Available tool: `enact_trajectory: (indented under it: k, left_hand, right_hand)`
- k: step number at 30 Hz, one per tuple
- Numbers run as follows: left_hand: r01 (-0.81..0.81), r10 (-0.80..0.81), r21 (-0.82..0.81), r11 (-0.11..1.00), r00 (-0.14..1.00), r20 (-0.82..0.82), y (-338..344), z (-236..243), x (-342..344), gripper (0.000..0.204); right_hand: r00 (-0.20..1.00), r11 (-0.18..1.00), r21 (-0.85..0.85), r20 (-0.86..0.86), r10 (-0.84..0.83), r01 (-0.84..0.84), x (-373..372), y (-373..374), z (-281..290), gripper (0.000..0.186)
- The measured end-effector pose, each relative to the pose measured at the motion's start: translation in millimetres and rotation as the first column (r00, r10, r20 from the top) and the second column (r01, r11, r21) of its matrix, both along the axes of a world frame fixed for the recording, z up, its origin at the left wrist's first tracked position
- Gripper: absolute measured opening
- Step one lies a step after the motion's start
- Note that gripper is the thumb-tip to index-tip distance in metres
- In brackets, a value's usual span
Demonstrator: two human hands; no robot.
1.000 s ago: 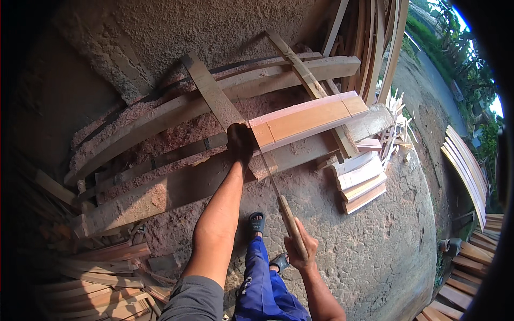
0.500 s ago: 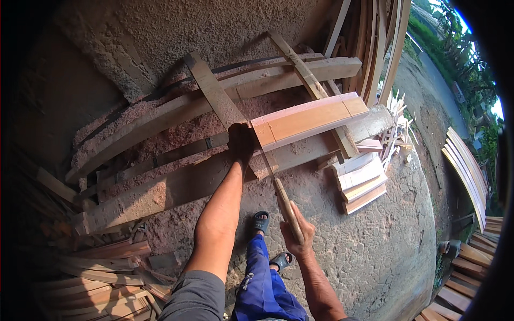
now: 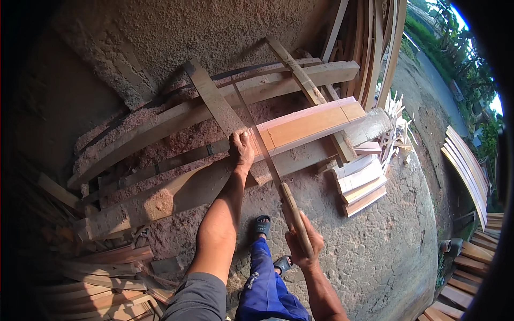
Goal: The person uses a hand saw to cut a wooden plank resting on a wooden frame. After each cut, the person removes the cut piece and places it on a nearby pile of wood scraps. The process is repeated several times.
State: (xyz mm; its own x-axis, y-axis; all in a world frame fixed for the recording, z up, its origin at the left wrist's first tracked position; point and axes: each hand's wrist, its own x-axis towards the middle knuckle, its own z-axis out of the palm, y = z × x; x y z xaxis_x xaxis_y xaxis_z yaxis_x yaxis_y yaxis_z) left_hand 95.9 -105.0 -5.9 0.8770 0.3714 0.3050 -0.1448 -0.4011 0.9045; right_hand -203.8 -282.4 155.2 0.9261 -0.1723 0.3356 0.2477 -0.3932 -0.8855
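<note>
A short wooden board (image 3: 308, 127) with an orange-brown face and pale pink edges lies across the bench beams, slanting up to the right. My left hand (image 3: 242, 148) is closed over its left end, with the fingers pressed against the wood. Just right of that hand, the long thin blade of a handsaw (image 3: 296, 219) crosses the board. The saw's wooden handle points toward me, and my right hand (image 3: 305, 243) is wrapped round its near part. Pencil-like lines cross the board's face. How deep the blade sits cannot be made out.
Thick bench beams (image 3: 198, 182) run left to right, with crosspieces (image 3: 211, 96) over them and pinkish sawdust between. Cut wooden pieces (image 3: 361, 182) lie stacked at the right. Long planks (image 3: 369, 48) lean at the back. Scrap strips (image 3: 101, 283) heap at lower left.
The saw and my right hand have come back toward me and slightly right. My left hand stays at the board's left end and is now in sunlight instead of shadow.
</note>
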Motion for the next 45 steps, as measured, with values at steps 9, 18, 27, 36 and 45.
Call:
enact_trajectory:
  k: [9,18,27,36,45]
  left_hand:
    - [0.27,-0.308,0.794,0.545,0.945,-0.111,-44.1,74.0,-5.8,0.098]
    - [0.672,-0.497,0.617,0.41,0.731,-0.467,-35.1,128.1,19.7,0.104]
    - [0.725,-0.393,0.614,0.311,0.687,-0.612,-1.5,133.9,19.3,0.104]
    - [0.42,-0.466,0.393,0.818,0.885,0.024,-220.3,115.2,54.8,0.025]
    - [0.09,-0.091,0.599,0.796,0.995,-0.029,-305.5,46.3,106.8,0.027]
  right_hand:
    - [0.961,0.932,-0.249,0.154,-0.231,0.264,-35.2,-93.5,59.2,0.056]
    - [0.847,0.852,-0.003,-0.113,-0.52,0.523,-30.1,-120.0,48.3,0.059]
    - [0.852,0.857,-0.082,-0.098,-0.515,0.508,-19.2,-170.9,53.5,0.056]
    - [0.949,0.932,-0.191,-0.006,-0.316,0.309,-4.9,-247.8,27.6,0.057]
    - [0.99,0.981,-0.142,-0.039,-0.138,0.131,13.8,-311.5,19.0,0.063]
